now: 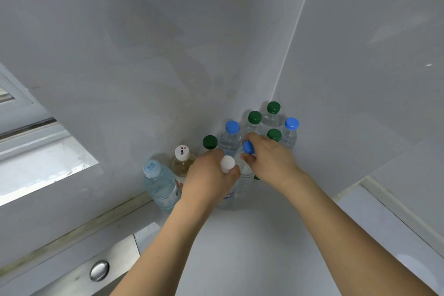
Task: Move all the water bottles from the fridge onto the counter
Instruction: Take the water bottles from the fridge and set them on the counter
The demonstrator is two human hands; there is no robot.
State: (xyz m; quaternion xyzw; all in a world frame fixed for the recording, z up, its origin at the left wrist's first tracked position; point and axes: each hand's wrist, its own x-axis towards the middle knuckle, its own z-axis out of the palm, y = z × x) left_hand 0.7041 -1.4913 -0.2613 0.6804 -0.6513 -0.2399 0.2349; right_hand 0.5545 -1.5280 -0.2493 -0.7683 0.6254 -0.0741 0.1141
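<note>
- Head view: both hands were at a cluster of bottles standing in the wall corner [274, 96] on the counter [252, 235]. No fridge in view.
- Left hand [206, 180] gripped the neck of the white-cap bottle [227, 163], fingers curled round it just under the cap; cap poked up above the thumb side. Most of that bottle's body was hidden by the hand, only a bit of label showing below it.
- Right hand [271, 158] pinched the blue-cap bottle [248, 147] at the cap, thumb below and fingers curled over the top. Its clear body ran down between the two hands.
- Key relation: both held bottles stood near upright, long axis vertical, caps tipped slightly toward the corner; each sat directly under its own hand, on the near side of the cluster from the corner. The two were just beside each other, perhaps touching; could not tell.
- Whether the bases were on the counter could not be told; hands and forearms hid them.
- Between the hands and the corner: green-cap bottles [254, 117] and two more blue-capped ones, packed close.
- Left of the corner, along the wall: a green cap [209, 142], a printed-cap bottle [181, 151], a pale-blue-cap bottle [151, 168].
- Judgement: placing step; letting go straight up looked the safest exit, since a sideways pull could knock the neighbours.
</note>
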